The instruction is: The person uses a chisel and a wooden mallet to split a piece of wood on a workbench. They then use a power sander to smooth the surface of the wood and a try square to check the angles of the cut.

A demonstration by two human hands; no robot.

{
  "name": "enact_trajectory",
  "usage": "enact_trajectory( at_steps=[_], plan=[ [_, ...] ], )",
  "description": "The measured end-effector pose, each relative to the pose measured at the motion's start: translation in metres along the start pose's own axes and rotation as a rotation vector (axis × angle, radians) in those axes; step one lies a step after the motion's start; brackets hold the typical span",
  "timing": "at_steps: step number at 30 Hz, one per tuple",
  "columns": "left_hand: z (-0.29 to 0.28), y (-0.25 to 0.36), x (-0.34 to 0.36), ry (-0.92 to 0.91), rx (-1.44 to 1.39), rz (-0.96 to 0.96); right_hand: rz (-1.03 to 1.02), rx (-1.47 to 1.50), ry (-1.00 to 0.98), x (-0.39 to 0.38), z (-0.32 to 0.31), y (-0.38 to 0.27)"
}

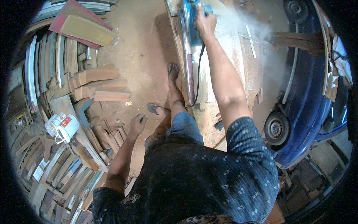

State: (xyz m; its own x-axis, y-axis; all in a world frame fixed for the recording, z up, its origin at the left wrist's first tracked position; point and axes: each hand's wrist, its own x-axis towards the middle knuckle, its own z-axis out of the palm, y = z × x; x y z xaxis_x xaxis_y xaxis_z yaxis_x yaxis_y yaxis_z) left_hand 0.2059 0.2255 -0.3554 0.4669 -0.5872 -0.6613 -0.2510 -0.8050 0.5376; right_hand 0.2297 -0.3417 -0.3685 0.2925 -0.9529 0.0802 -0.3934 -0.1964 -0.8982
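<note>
At the top of the head view my right hand (pixel 206 23) is wrapped round the handle of a blue electric planer (pixel 192 28). The planer rests on a long wooden board (pixel 185 44) on a workbench, and pale dust (pixel 238 18) sprays from it to the right. Its black cord (pixel 200 65) runs back along the bench towards me. My left hand (pixel 138 124) hangs free at my side over the floor, fingers curled in, with nothing visible in it.
Stacks of timber (pixel 67 63) and short cut pieces (pixel 99 84) lie on the left. White buckets (pixel 68 127) stand among the wood there. A blue vehicle (pixel 302 100) is parked on the right. My sandalled feet are on the dusty floor (pixel 130 48) beside the workbench (pixel 231 56).
</note>
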Motion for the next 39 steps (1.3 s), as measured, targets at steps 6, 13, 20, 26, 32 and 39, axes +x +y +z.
enact_trajectory(
  at_steps=[6,13,20,26,32,39],
  plan=[
    [0.015,-0.064,-0.021,0.123,-0.091,-0.04,0.04,-0.05,-0.022,0.02,0.005,-0.039],
    [0.036,-0.094,-0.02,0.112,-0.359,-0.076,0.3,0.042,-0.167,-0.116,-0.065,-0.014],
    [0.048,-0.148,-0.013,0.079,-0.293,-0.124,0.442,0.128,-0.171,-0.269,-0.163,-0.021],
    [0.057,-0.172,-0.043,0.109,-0.572,-0.175,0.291,0.006,-0.161,-0.444,-0.259,-0.02],
    [0.048,-0.196,-0.051,-0.026,-0.164,-0.288,0.306,-0.036,-0.157,-0.439,-0.245,-0.002],
    [0.041,-0.152,-0.04,0.07,-0.553,-0.352,0.334,0.113,-0.09,-0.309,-0.159,-0.012]
  ],
)
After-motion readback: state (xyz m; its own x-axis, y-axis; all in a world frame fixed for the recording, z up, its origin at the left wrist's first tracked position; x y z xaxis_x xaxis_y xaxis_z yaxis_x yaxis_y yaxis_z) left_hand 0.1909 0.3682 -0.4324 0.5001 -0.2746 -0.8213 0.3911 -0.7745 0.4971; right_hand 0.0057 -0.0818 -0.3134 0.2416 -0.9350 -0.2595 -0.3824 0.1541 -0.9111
